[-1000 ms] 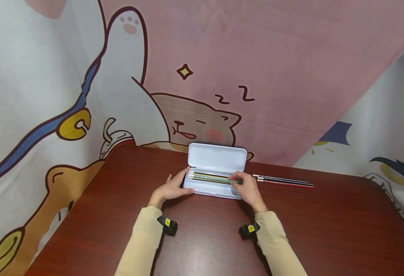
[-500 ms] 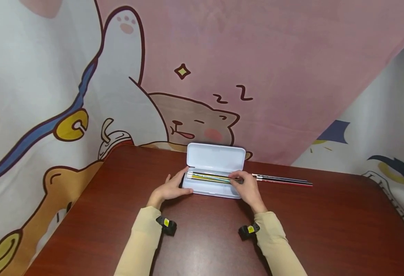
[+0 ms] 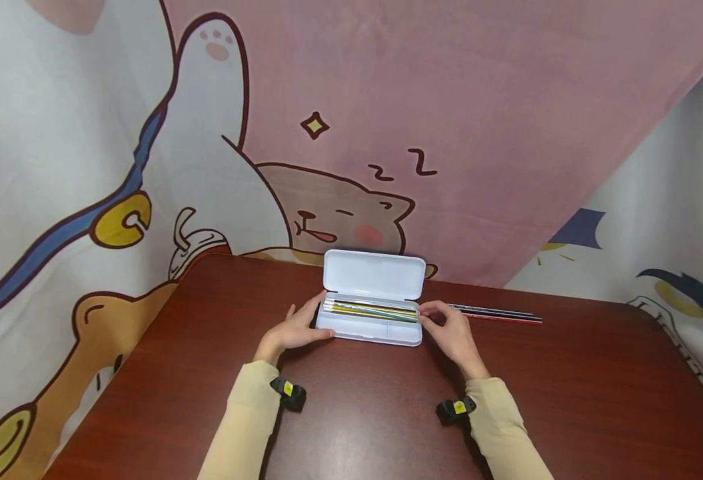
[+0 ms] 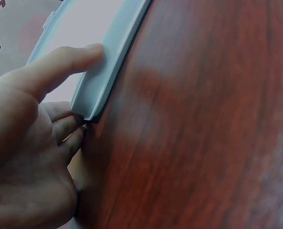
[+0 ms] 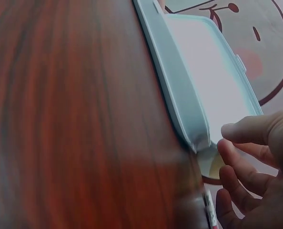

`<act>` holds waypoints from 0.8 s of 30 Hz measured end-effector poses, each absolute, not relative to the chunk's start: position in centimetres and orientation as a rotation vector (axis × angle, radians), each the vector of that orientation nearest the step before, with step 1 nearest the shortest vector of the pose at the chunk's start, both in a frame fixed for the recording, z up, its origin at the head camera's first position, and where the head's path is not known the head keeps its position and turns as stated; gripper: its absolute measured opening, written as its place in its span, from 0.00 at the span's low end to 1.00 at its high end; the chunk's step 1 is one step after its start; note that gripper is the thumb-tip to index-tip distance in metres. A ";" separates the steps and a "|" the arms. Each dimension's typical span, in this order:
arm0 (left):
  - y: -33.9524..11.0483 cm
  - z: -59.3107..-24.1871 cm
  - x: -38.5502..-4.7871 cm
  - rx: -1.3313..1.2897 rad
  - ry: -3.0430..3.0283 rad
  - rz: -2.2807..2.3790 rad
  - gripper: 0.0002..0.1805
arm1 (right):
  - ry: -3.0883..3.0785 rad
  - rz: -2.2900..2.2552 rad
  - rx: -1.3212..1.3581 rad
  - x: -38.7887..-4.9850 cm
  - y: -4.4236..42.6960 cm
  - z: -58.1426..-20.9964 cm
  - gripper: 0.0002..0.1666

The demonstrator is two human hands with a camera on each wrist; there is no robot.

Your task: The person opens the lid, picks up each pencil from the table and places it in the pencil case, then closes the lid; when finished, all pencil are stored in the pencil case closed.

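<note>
A white pencil case (image 3: 360,329) lies with its lid (image 3: 374,275) raised at the back of the table. Several pencils (image 3: 375,311) with white ends lie side by side in its rear compartment. My left hand (image 3: 291,331) holds the case's left end; in the left wrist view the thumb (image 4: 77,58) presses over the front wall while the other fingers are behind the end. At the right end is my right hand (image 3: 452,331), fingers loosely bent. Its thumb and forefinger are slightly apart beside the case's corner in the right wrist view, with nothing visible between them.
Blue, black and red pencils (image 3: 498,314) lie together on the brown table (image 3: 375,413), right of the case and partly behind my right hand. A cartoon-printed cloth (image 3: 477,133) hangs right behind the table. The case's front compartment has a divider.
My right hand has moved from the pencils inside the case rightward to its right end, letting them go. The pencils' right ends now show. The left hand stays in place.
</note>
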State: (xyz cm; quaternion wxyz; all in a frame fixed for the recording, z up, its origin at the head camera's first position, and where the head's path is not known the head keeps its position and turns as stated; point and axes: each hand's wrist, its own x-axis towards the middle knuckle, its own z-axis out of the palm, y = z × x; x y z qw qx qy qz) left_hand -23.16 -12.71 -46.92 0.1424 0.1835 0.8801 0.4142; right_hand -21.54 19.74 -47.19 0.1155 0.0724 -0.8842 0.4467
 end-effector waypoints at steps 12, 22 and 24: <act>-12.6 -46.7 -23.1 0.525 2.535 1.196 0.49 | -2.605 1.198 0.202 -21.5 23.9 -47.0 0.09; -12.6 -46.9 -23.2 0.522 2.535 1.188 0.50 | -2.637 1.073 0.165 -20.6 28.5 -46.3 0.09; -12.6 -46.9 -23.2 0.521 2.534 1.192 0.50 | -2.643 1.058 0.165 -20.4 29.5 -46.0 0.09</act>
